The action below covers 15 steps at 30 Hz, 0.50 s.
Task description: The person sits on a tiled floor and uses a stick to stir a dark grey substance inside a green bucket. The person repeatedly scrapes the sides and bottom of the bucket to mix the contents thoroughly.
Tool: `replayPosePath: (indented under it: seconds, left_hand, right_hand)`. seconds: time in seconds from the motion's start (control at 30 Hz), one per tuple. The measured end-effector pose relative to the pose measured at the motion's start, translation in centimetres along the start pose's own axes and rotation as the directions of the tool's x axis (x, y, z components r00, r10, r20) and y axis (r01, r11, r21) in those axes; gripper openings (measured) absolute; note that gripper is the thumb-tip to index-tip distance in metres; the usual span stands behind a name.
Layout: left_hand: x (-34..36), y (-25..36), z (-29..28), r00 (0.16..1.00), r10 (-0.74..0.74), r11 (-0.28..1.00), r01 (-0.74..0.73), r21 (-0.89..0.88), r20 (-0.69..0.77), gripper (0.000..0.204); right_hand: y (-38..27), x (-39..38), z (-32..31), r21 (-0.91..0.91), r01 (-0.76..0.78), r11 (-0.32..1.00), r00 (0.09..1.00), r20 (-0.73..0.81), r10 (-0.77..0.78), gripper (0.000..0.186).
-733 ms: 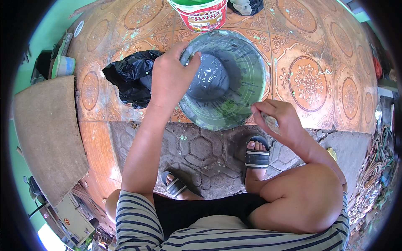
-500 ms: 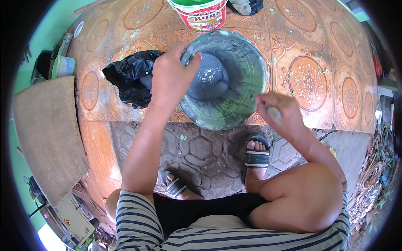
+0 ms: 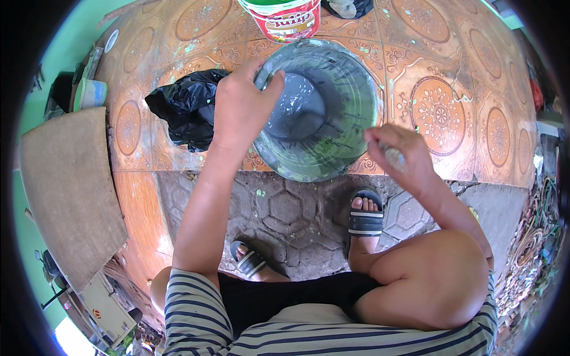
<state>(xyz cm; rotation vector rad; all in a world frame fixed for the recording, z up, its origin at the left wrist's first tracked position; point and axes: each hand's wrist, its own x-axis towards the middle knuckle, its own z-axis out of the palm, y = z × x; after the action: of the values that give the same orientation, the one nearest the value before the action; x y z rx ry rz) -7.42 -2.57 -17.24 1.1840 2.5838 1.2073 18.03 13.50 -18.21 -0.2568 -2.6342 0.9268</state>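
A greenish plastic basin with grey, wet-looking material pooled inside rests on the patterned orange tiles, streaked along its inner wall. My left hand grips its left rim, thumb and fingers curled over the edge. Just beyond the basin's lower right rim, my right hand is closed around a small pale object that is blurred and too unclear to name. A crumpled black plastic bag lies left of the basin, partly behind my left hand.
A red-and-white bucket stands behind the basin, beside a black bundle. A grey board is at left, with containers above it. My sandalled feet are on hexagonal paving below the tile edge. Cluttered cords lie at far right.
My right hand has risen slightly and moved right with the small object in it. The basin has shifted a little upward in view, with my left hand still on its rim.
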Motion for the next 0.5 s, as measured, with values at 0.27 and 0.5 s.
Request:
replayPosePath:
  seconds: [0.27,0.5]
  left_hand:
    - [-0.1,0.3,0.1,1.000,0.030,1.000,-0.030,0.003,-0.008,0.038]
    - [0.1,1.0,-0.2,0.994,-0.086,0.996,0.085,0.024,0.068,0.048]
  right_hand:
    - [-1.2,-0.3,0.1,0.076,-0.065,0.995,0.998,0.024,0.064,0.010]
    - [-0.8,-0.6,0.2,0.099,-0.102,0.990,0.994,0.057,0.096,0.012]
